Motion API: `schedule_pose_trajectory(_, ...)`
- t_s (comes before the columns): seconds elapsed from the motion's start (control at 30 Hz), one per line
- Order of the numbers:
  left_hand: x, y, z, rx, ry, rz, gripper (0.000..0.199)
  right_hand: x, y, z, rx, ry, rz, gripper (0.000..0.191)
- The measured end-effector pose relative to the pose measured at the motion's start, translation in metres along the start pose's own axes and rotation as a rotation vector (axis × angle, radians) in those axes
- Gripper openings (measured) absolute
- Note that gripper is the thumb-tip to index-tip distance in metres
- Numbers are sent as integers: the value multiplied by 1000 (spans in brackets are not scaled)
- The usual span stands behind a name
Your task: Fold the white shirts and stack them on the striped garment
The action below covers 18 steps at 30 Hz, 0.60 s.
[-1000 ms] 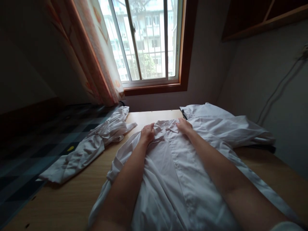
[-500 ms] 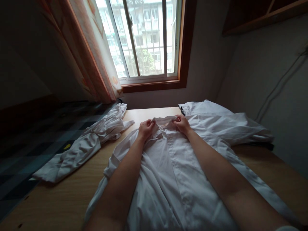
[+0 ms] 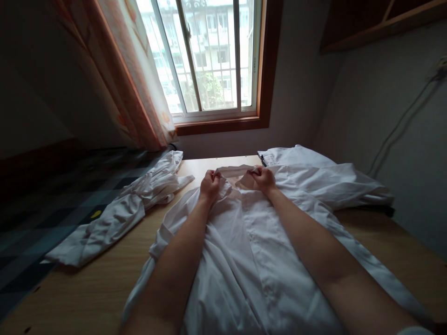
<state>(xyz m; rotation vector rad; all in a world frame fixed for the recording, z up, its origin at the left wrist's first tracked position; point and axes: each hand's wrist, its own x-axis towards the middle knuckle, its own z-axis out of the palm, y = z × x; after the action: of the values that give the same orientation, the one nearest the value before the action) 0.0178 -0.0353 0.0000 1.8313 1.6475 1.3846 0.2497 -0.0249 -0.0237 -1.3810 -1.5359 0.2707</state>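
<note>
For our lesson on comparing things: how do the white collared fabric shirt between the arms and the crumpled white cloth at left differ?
Pose: the white collared shirt is spread front up, while the crumpled white cloth lies bunched.
Size: the shirt fills far more of the view than the cloth.
Contact: the left hand and right hand grip the shirt's collar; neither touches the cloth.
Both are white fabric.
</note>
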Motion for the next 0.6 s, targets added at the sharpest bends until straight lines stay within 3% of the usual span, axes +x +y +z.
schedule_pose_trajectory(0.27, -1, -1, 4, 291, -13, -66, 20, -6, -15, 4, -224, 22, 134, 23)
schedule_pose_trajectory(0.43, -3, 0, 5, 354, -18, -41, 23, -7, -12, 4, -221, 66, 2, 23)
schedule_pose_trajectory(0.53, -9, 5, 3, 400, 91, 48, 50, -7, -16, 2, -215, 178, -94, 42)
schedule_pose_trajectory(0.6, -13, 10, 2, 413, 133, 189, 64, -10, -21, 0, -252, 227, -153, 41)
